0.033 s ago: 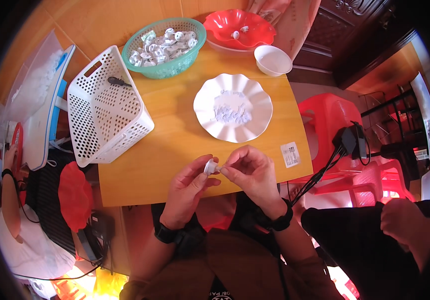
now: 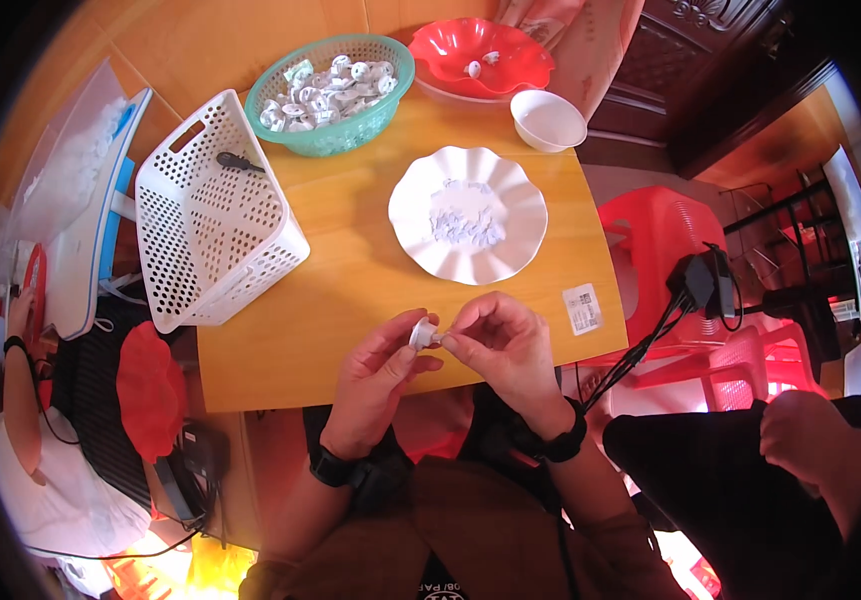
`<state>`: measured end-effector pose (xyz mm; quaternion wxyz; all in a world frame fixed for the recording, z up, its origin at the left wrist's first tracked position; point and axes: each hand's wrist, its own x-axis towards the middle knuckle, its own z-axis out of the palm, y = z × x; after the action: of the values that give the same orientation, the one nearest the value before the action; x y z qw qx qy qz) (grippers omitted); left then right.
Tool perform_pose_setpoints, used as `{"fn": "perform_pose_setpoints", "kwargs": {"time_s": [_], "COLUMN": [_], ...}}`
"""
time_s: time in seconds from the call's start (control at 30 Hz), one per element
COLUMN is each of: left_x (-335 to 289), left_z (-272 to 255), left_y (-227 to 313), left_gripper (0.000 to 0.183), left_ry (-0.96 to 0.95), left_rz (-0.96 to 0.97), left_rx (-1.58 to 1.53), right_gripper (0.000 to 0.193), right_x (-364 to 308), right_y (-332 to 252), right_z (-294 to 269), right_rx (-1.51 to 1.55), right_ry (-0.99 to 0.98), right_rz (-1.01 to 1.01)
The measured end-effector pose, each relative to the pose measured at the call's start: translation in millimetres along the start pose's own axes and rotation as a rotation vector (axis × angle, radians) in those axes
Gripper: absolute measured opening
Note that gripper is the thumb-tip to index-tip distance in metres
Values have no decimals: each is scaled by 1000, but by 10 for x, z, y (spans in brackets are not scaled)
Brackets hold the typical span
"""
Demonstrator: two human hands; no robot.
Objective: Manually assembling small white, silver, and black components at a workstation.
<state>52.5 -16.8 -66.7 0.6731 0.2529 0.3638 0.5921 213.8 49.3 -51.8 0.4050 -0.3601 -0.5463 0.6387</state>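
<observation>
Near the front edge of the table, my left hand [image 2: 375, 375] pinches a small white round plastic piece [image 2: 421, 333] between thumb and fingers. My right hand [image 2: 510, 355] has its thumb and fingertips closed at the narrow end of this piece; whether a separate tiny part sits there is hidden. Just beyond both hands lies a white wavy-edged plate [image 2: 415, 245] with many small pale bits [image 2: 467, 228] on it. A green basket [image 2: 340, 140] at the back holds a heap of similar white round pieces [image 2: 330, 95].
A white perforated basket [image 2: 210, 225] stands at left, a black-handled item [image 2: 237, 161] inside. Back right are a red wavy dish [image 2: 440, 50] holding two white pieces and a white bowl [image 2: 548, 122]. A label [image 2: 582, 309] lies at right, near red chairs [image 2: 660, 225]. Other people sit at both sides.
</observation>
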Motion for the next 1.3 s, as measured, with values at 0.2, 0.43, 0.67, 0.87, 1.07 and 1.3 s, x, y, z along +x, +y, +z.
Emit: {"fn": "perform_pose_setpoints", "kwargs": {"time_s": [0.2,0.43,0.67,0.87,1.07,1.3], "left_x": [22,20,30,36,25,5], "left_z": [-2,35,10,38,36,38], "left_y": [-17,-34,-42,-12,-26,-31], "left_gripper": [36,37,36,35,36,37], "left_ry": [36,66,47,48,49,47], "left_rz": [3,14,101,117,134,143], "left_rx": [-49,-7,70,24,37,46], "right_gripper": [13,12,12,12,12,12], "right_x": [10,-6,0,-4,-18,-49], "right_y": [-77,-97,-155,-153,-172,-185], "right_z": [52,80,91,95,109,135], "right_rx": [-39,-30,13,-2,27,58], "right_ry": [15,26,24,60,45,49], "right_rz": [-17,-13,6,-8,-8,6]}}
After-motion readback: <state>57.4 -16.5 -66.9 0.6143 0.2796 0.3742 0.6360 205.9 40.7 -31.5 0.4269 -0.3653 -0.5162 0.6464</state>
